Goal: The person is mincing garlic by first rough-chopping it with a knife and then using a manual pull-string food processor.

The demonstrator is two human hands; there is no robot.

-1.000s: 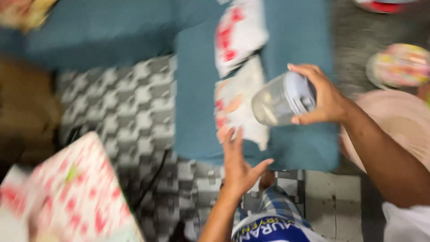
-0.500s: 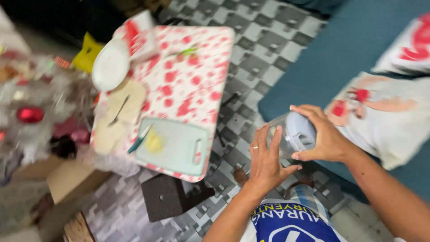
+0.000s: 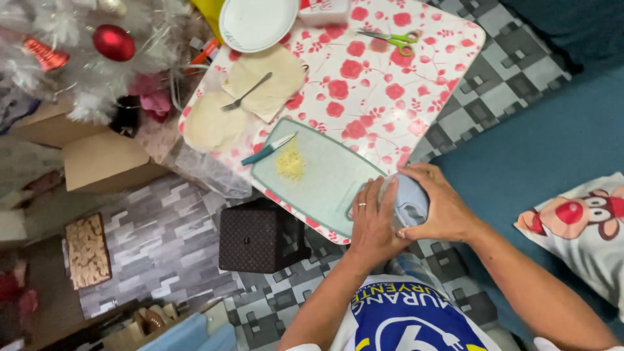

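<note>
Both of your hands are closed around one container (image 3: 408,203), a clear jar-like vessel with a pale blue-grey lid, held over the near right corner of the small table (image 3: 448,58). Your left hand (image 3: 374,224) presses against its left side, fingers together and curled onto the wall, a ring showing on one finger. Your right hand (image 3: 439,208) caps the lid from the right, fingers wrapped over the top and thumb on the near edge. Most of the container's body is hidden between your palms, so its contents cannot be judged. Directly to its left lies a pale green cutting board (image 3: 318,172), the container just beside or above the board's handle end; I cannot tell whether they touch. On the board you have a small pile of yellow shreds (image 3: 290,166) and a knife with a teal handle (image 3: 268,149), the blade resting on the board's far left edge. Further off on the rose-patterned table cover sit two flat pale rounds (image 3: 263,81) with a fork (image 3: 245,95) across them, a white plate (image 3: 257,21) at the far edge, and green-handled scissors (image 3: 393,39) to the far right. Under the table's near edge stands a dark brown woven stool (image 3: 253,239). A cushion with a cartoon face (image 3: 578,224) lies on the blue surface at right.
</note>
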